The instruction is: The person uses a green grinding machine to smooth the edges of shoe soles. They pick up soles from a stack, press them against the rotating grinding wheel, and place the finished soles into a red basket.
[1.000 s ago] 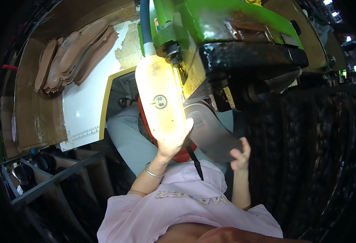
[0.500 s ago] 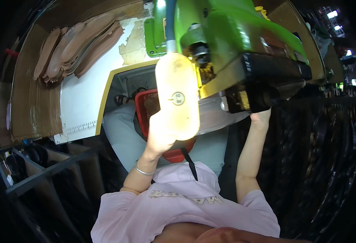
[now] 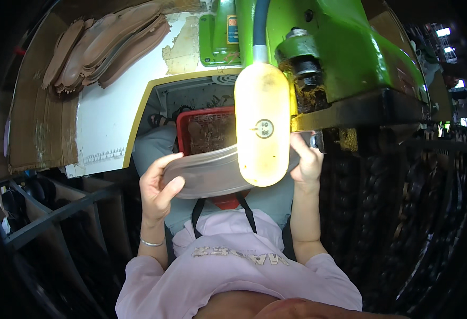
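At the far left, against the brown cardboard wall, a stack of brown sole-shaped pieces (image 3: pixel 106 48) lies fanned on the white tabletop (image 3: pixel 106 127), seemingly set there within easy reach of the work. Nearer the middle, the left hand (image 3: pixel 159 189) closes around the left end of a grey curved strip (image 3: pixel 212 173), thumb over the upper edge and fingers curled beneath, which appears to steady the piece and keep it level. The strip itself is a long, smooth, pale grey band (rubbery, to judge by how it bends), bowed upward at both ends and spanning from one hand to the other above the lap, just in front of a red basket (image 3: pixel 207 130) holding brownish scraps. A pale yellow lamp (image 3: pixel 263 125) on a grey hose hangs directly over the strip's right part, hiding it there. Further right, the right hand (image 3: pixel 305 162) grips the strip's other end, fingers wrapped upward, close beneath the green machine (image 3: pixel 350 53), probably to guide that end toward its dark underside.
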A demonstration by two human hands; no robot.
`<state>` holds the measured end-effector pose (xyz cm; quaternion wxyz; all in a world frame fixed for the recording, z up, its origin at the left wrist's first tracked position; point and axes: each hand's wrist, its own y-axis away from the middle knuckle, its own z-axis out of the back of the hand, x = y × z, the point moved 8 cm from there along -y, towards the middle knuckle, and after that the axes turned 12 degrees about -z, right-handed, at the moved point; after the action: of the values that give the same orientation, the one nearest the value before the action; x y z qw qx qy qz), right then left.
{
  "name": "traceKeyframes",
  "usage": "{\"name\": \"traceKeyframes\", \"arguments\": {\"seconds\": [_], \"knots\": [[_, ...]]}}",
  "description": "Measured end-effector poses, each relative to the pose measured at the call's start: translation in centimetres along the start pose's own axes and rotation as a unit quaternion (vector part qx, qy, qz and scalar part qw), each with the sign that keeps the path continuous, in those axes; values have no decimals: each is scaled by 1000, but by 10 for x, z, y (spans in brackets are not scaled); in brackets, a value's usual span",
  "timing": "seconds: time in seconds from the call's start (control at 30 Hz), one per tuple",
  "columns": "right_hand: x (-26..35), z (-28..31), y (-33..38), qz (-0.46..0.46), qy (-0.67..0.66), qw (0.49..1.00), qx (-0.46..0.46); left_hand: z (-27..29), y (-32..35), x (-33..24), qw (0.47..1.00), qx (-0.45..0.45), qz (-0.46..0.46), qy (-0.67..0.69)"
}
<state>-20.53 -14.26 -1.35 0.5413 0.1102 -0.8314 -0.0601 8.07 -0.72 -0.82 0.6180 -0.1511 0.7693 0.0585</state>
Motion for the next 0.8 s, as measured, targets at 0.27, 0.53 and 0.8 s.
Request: {"name": "traceKeyframes", "arguments": {"seconds": [0.27,0.53,0.8], "knots": [[8,-55,-1,-15,131,983,129,-16,72,45,958,161,215,102],[22,-38,1,73,201,976,34,-141,-32,31,990,138,-15,26],[-93,16,149,-288,137,939,128,-135,-32,43,971,30,-143,-187]]}}
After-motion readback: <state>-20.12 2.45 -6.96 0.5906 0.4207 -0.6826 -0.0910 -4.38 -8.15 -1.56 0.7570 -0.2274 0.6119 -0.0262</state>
